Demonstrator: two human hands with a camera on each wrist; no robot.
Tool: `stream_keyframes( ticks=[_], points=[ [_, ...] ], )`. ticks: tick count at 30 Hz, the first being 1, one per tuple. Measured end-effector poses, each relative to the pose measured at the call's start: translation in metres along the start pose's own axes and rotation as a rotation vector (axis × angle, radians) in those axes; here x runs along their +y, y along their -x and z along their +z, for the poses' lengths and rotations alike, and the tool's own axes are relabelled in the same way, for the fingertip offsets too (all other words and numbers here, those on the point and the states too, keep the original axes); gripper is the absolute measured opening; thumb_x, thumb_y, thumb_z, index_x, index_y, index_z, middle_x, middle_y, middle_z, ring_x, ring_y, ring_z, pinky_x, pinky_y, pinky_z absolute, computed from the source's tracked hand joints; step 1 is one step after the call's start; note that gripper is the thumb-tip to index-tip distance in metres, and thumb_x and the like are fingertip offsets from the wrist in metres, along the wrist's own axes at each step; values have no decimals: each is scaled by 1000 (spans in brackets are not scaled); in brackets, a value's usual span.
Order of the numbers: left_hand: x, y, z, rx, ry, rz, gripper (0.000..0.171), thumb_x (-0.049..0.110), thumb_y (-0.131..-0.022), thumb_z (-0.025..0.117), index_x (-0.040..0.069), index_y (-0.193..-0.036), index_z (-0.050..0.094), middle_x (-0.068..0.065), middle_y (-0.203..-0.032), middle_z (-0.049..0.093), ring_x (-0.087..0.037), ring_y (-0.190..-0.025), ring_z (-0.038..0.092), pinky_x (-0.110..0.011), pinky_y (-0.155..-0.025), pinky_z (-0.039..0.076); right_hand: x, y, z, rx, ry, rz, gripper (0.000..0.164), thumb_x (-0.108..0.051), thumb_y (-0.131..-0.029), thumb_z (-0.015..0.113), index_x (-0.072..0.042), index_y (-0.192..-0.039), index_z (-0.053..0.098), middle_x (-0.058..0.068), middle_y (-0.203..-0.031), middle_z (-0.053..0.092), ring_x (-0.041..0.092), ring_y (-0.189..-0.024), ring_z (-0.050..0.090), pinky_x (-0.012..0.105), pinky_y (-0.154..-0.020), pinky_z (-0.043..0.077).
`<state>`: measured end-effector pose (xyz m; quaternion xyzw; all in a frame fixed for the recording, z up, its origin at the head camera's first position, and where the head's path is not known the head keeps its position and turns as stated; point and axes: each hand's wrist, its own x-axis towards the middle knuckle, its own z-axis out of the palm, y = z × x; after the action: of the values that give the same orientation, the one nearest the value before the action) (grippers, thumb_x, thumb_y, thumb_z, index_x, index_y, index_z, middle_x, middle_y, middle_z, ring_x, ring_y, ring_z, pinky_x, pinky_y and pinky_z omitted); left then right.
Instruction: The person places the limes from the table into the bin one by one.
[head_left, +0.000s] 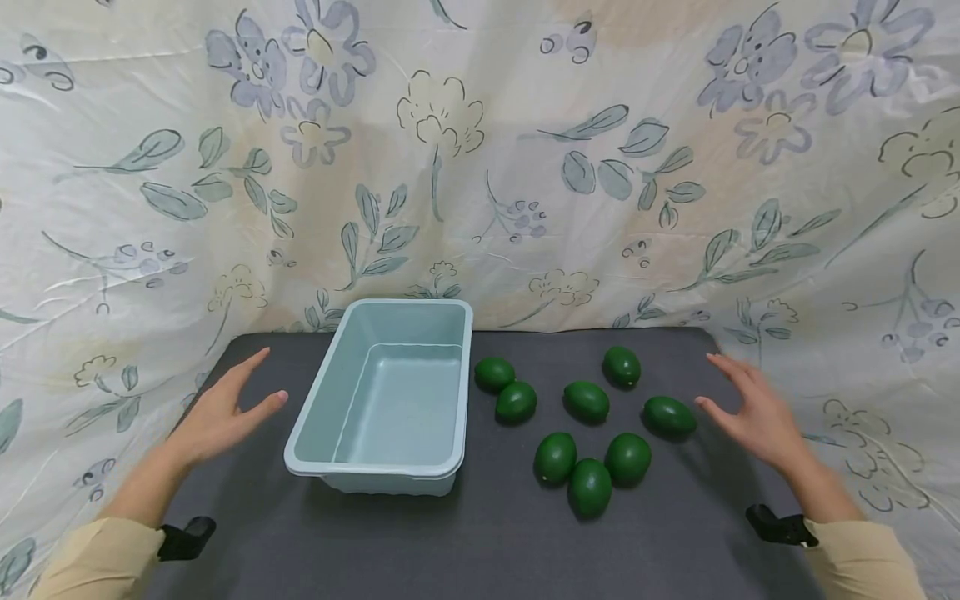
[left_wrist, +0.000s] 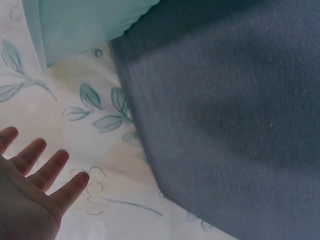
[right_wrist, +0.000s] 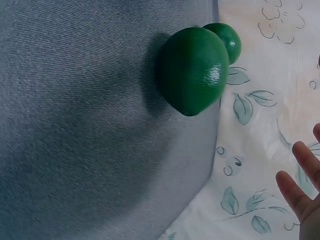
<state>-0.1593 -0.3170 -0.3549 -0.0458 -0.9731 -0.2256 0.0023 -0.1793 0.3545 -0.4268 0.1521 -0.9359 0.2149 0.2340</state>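
Observation:
My left hand (head_left: 221, 415) hovers to the left of a pale blue-green plastic tub (head_left: 408, 400), fingers spread and nothing held. In the left wrist view the same hand (left_wrist: 37, 192) shows with its fingers apart, and a corner of the tub (left_wrist: 85, 25) is at the top. On the right side, my right hand (head_left: 757, 412) is held with thumb and fingers apart, just right of the nearest green lime-like fruit (head_left: 669, 417). The right wrist view shows that fruit (right_wrist: 192, 70) large, with part of the hand (right_wrist: 310, 200) at the lower right edge.
Several more glossy green fruits lie right of the tub, among them a pair (head_left: 494, 375) beside its wall and a cluster of three (head_left: 590, 488) nearer the front. A dark grey table (head_left: 510, 550) carries everything. Flower-printed cloth (head_left: 495, 167) hangs behind and at both sides.

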Motion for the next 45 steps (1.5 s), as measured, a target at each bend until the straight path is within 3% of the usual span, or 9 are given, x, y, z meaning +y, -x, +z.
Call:
stream_keyframes(
  ticks=[6,18,24,34,45],
  points=[
    [3,0,5,-4,102,-22,82,51,-88,52,6,-147,15,-28,-141,31,-48,-120,39,-59,-82,42,2,5,10,-35,-8,36,71,-15,-75,75,-3,-136,41,29,-121,46,44,-103,45,57,-75,36],
    [9,-4,16,46,211,-59,70,44,-89,56,5,-142,30,-22,-128,49,-38,-105,54,-42,-70,48,10,15,31,-97,-78,92,68,-16,-79,72,-1,-137,39,30,-124,44,46,-108,43,58,-79,36],
    [17,-7,22,26,288,-70,65,32,-89,59,5,-141,32,-25,-125,50,-33,-97,59,-35,-66,52,12,18,41,-116,-90,111,68,-17,-79,72,-1,-137,40,30,-126,43,48,-111,41,59,-83,33],
    [21,-12,31,-48,279,-110,59,23,-89,59,4,-139,35,-22,-117,53,-22,-79,56,-32,-61,47,10,20,55,-152,-123,90,67,-20,-80,71,-2,-137,39,29,-127,43,47,-113,40,59,-85,32],
    [24,-12,33,-89,322,-100,54,17,-91,54,3,-139,34,-19,-109,52,-20,-76,57,-33,-57,47,11,21,67,-197,-133,114,65,-20,-82,70,2,-135,40,29,-126,42,45,-113,40,59,-85,33]
  ],
)
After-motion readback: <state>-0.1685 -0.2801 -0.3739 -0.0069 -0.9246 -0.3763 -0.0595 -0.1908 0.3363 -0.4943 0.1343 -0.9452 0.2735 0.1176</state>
